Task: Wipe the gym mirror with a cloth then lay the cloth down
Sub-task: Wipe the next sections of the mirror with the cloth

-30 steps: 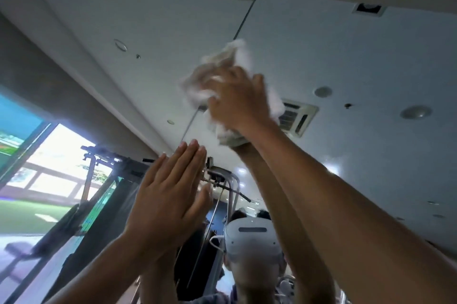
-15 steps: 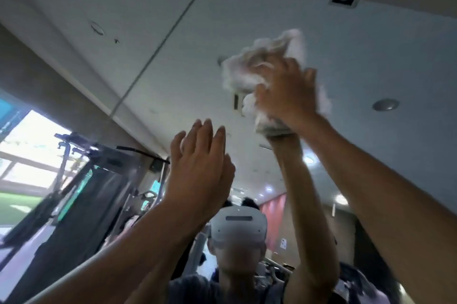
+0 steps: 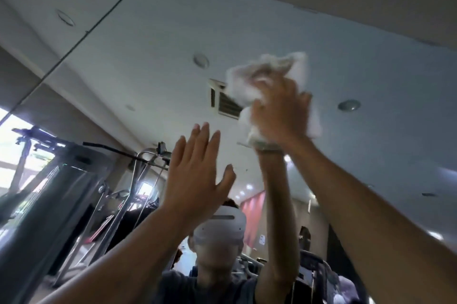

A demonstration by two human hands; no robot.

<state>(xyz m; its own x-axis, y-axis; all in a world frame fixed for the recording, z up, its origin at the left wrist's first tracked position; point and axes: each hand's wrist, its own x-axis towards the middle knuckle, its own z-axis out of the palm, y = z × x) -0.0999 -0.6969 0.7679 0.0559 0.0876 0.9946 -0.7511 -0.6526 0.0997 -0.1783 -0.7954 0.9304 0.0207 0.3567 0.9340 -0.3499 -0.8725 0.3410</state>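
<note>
**Cloth working high on the glass**

The person is standing close to the mirror (image 3: 371,76) and reaching up with both arms. The right hand (image 3: 282,110) is gripping the cloth (image 3: 249,81), fingers digging into the white wad while the palm is pushing it against the upper part of the glass. I'd say that is so the cloth is rubbing rather than sliding loose. The left hand (image 3: 197,170) is holding nothing. It is raised lower down and to the left, fingers straight and together, thumb out. It is probably steadying the reach, though I cannot tell whether it is touching the glass.

The cloth is lying bunched, not spread flat. Its long axis is running roughly up and down the mirror, with a ragged end poking out above the fingertips and the other end sitting by the wrist. Its edges are blurring. Wiping looks to be in hand, with laying down not yet begun.
</note>
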